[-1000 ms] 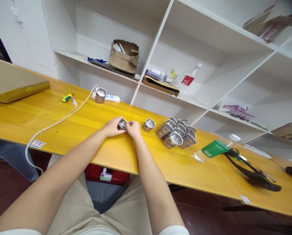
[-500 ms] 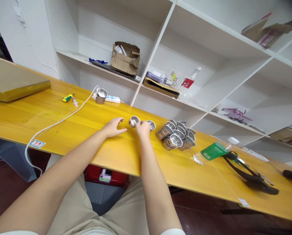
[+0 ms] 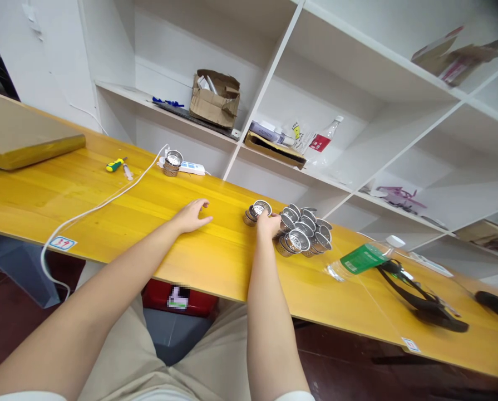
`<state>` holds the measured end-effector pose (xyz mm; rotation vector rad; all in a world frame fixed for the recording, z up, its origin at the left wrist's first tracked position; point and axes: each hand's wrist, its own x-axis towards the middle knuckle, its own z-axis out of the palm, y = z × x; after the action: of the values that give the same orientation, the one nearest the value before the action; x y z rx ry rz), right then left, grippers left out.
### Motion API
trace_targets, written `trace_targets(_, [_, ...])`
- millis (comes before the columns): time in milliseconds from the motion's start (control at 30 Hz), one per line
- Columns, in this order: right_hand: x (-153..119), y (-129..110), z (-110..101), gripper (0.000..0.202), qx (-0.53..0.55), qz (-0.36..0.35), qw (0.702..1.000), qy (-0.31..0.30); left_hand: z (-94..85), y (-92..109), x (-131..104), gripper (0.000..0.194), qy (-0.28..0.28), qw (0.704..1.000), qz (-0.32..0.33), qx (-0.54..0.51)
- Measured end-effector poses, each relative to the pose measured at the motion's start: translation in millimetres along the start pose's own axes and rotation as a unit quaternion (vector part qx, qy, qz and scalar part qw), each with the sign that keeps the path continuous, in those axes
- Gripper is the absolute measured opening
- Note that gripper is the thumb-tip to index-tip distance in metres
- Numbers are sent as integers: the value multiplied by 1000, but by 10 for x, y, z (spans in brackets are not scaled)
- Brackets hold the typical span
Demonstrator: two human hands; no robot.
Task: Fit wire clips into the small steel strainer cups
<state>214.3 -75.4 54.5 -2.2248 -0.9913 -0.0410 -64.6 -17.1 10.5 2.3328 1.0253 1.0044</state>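
Observation:
My right hand (image 3: 267,224) is closed on the rim of a perforated metal cup (image 3: 262,208), which sits on or just over another metal cup (image 3: 249,217). Whether the two are fully nested I cannot tell. Close by on the right stands a cluster of stacked perforated metal cups (image 3: 297,240), partly hidden behind my right hand. My left hand (image 3: 193,216) rests by the yellow table (image 3: 215,250) with its fingers apart and nothing in them. A separate stack of metal cups (image 3: 172,162) stands farther back on the left.
Beside the back-left cups lie a power strip (image 3: 192,168), a white cable (image 3: 107,203) and a green-yellow screwdriver (image 3: 115,165). A green-labelled bottle (image 3: 365,257) and a black strap (image 3: 419,303) lie on the right. White shelves (image 3: 340,186) rise behind the table.
My right hand has carried a metal cup to the right, bringing it to the cup that stood by the cluster. My left hand has stayed nearly still.

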Motion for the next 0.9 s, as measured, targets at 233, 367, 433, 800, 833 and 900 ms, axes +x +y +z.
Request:
trace_targets(233, [-99,-117,-17,54,128,112,982,77,-7,2,0,56,-8,1000,-7,-4])
trace_targets(367, [-146,-146,-12,59,125,95,984,80,-10,13,-3,55,-11,1000,-7,0])
trace_targets(433, [-169,-152,-39,59,116,91,985,85,-12,16,-2,55,-13,1000,-11,3])
trace_targets(800, [-379,-422,263,59,82,-295,951,34,-3,13,-5,51,-14,1000,-9,4])
trace_targets(833, [-375,-427,350,59,94,-309,946,11,-3,14,-6,50,-14,1000,-9,6])
trace_targets(900, [-347,-408,491,59,99,-299,949,-17,-2,15,-7,50,-15,1000,-10,9])
